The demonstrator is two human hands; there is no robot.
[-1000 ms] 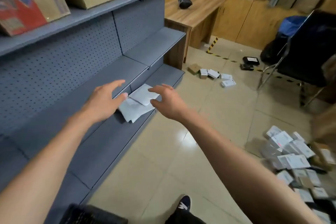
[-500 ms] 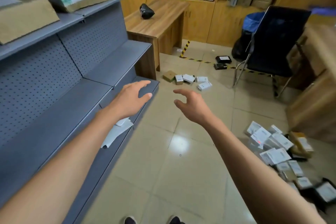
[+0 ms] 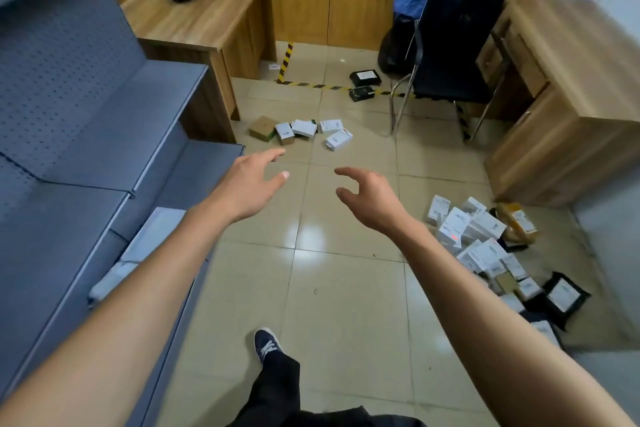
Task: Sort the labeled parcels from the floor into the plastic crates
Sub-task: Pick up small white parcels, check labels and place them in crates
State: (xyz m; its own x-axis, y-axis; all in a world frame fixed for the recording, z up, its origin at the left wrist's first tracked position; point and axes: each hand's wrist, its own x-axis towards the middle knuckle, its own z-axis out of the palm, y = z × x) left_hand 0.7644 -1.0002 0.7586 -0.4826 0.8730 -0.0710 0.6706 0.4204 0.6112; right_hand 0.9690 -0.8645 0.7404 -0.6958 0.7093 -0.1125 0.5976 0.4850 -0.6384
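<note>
Parcels (image 3: pixel 479 246) now nearer; white mailers (image 3: pixel 149 239), seemingly released, shelved; both hands (image 3: pixel 249 184) empty, spread.

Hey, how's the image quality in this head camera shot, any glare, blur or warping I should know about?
Head view: a bright ceiling-light glare sits on the floor tiles between the arms; wide-angle warping bends the shelf and desk edges; the parcel pile at right is soft, its labels unreadable; left hand and right hand are fairly sharp.
</note>
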